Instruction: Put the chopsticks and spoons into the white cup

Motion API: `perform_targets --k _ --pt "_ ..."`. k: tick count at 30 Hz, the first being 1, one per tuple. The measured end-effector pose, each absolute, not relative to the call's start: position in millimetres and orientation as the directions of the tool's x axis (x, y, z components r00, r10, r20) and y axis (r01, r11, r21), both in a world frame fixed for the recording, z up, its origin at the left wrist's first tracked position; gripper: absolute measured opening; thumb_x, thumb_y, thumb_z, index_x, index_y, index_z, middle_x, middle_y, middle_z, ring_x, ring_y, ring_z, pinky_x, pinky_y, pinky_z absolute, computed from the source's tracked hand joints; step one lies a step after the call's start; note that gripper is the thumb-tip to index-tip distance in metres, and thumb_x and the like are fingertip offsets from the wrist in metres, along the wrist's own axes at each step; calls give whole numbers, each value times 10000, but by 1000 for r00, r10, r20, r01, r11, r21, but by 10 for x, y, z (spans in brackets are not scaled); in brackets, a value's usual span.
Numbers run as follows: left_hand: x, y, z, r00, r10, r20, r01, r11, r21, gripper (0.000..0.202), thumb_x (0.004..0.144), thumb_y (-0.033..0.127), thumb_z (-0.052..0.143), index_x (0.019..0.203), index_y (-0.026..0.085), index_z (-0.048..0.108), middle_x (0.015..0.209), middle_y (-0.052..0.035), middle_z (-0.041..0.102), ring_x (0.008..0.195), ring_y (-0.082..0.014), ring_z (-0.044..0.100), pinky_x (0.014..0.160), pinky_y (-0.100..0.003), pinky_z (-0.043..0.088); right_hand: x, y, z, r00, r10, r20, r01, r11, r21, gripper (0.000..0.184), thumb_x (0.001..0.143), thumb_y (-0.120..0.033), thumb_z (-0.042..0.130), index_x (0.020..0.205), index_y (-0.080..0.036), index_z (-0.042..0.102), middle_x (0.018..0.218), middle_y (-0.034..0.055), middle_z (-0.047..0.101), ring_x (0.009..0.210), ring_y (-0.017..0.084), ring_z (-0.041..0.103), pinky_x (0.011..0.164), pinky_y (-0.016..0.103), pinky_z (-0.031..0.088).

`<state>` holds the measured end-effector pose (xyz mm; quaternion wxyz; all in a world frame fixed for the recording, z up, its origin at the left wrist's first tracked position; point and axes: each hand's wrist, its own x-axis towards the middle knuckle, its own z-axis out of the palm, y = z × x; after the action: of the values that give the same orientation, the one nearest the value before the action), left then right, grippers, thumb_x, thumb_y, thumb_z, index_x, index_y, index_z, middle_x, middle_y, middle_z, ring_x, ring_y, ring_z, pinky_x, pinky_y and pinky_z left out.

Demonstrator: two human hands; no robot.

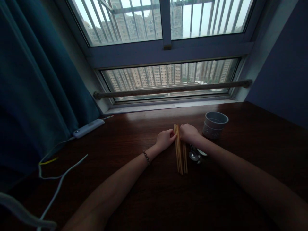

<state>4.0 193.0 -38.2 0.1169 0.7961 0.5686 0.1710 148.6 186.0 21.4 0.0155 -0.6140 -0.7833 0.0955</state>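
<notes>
A wide window (166, 48) with metal bars fills the wall beyond the hands, showing pale apartment towers outside. A dark teal curtain (31, 80) hangs well to the left of the left hand. A long rod (173, 89) lies across the sill, past both hands.

The dark wooden counter (134, 199) stretches from the sill toward the viewer. Its far edge meets the sill beyond the hands. Bare wood lies open left of the left hand, between the forearms, and right of the right hand.

Two bare forearms reach in from below. The left hand (165, 139), with a beaded bracelet (146, 157) on its wrist, is loosely curled, fingertips touching the left side of a bundle of wooden chopsticks (180, 154). The right hand (190, 133) is curled over the far end of the bundle from the right; whether it grips or only rests there cannot be told. The chopsticks lie flat on the counter between the two hands, pointing toward the viewer.

Just right of the right hand stands a grey perforated utensil holder (214, 125). Metal spoons (194, 155) lie under the right wrist, beside the chopsticks.

Far left of the left hand, a white power strip (88, 128) rests near the curtain, with white cables (55, 186) trailing toward the viewer. No writing is legible anywhere.
</notes>
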Motion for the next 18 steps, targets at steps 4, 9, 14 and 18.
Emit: perform_targets --k 4,9,14,18 --pt "60 1927 -381 281 949 142 883 -314 348 318 892 416 452 894 118 565 802 -35 573 744 -128 549 744 -341 476 1484 1855 180 -263 959 -103 958 247 -145 281 784 -177 498 1000 -76 646 972 174 621 929 312 604 756 405 511" --pt "74 1896 -353 282 950 136 893 -312 324 324 892 422 449 900 118 563 804 -35 572 743 -128 548 741 -340 476 1478 1866 103 -309 945 -103 946 294 -138 281 801 -195 480 999 -72 637 982 173 616 947 308 596 784 418 497" --pt "79 1874 -328 277 953 124 903 -302 304 329 894 425 444 909 118 562 814 -38 574 749 -129 550 742 -340 477 1457 1860 73 -311 944 -109 940 289 -179 261 768 -181 515 973 -57 619 987 165 618 970 290 587 796 381 489" --pt "89 1872 -310 271 956 109 911 -292 292 332 887 431 454 924 119 563 824 -40 575 758 -133 552 744 -346 479 1489 1861 166 -274 957 -96 935 242 -258 330 712 -255 593 988 -74 583 1000 154 613 944 290 594 737 334 482"
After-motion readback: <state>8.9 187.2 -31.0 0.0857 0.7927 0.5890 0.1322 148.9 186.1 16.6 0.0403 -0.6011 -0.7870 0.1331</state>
